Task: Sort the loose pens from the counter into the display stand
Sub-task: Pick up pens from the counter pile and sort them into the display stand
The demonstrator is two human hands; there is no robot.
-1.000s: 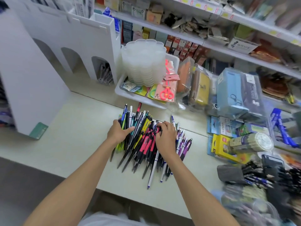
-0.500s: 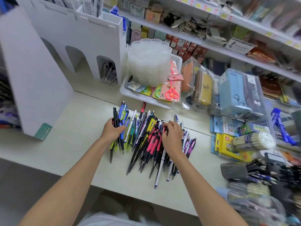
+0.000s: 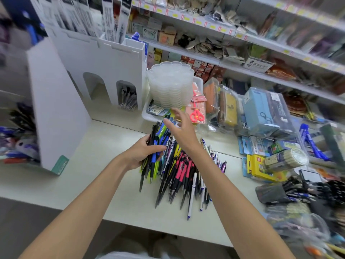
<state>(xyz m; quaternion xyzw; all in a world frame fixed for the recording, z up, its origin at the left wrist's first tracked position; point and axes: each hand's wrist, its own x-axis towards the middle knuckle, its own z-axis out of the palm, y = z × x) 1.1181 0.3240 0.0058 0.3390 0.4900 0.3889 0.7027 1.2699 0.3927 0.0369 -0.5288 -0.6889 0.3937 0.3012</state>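
Observation:
A heap of loose pens (image 3: 183, 172), black, pink, yellow and white, lies on the pale counter (image 3: 104, 139). My left hand (image 3: 143, 152) grips a bundle of pens (image 3: 155, 146), black, blue and green, lifted off the left side of the heap. My right hand (image 3: 181, 128) hovers above the heap's far end with fingers spread and holds nothing, close to the bundle's upper tips. The white display stand (image 3: 104, 62) with arched openings stands at the back left; one arch (image 3: 127, 96) holds several dark pens.
A white bin (image 3: 147, 113) with stacked clear trays (image 3: 170, 85) and pink scissors sits behind the heap. Packaged pencil cases, yellow boxes and a pen pouch crowd the right side. A white side panel (image 3: 56, 113) rises at left. Shelves of stock run above.
My left hand has gathered pens from the heap's left side and lifted them as a bundle. My right hand rose off the heap and opened. The camera moved closer.

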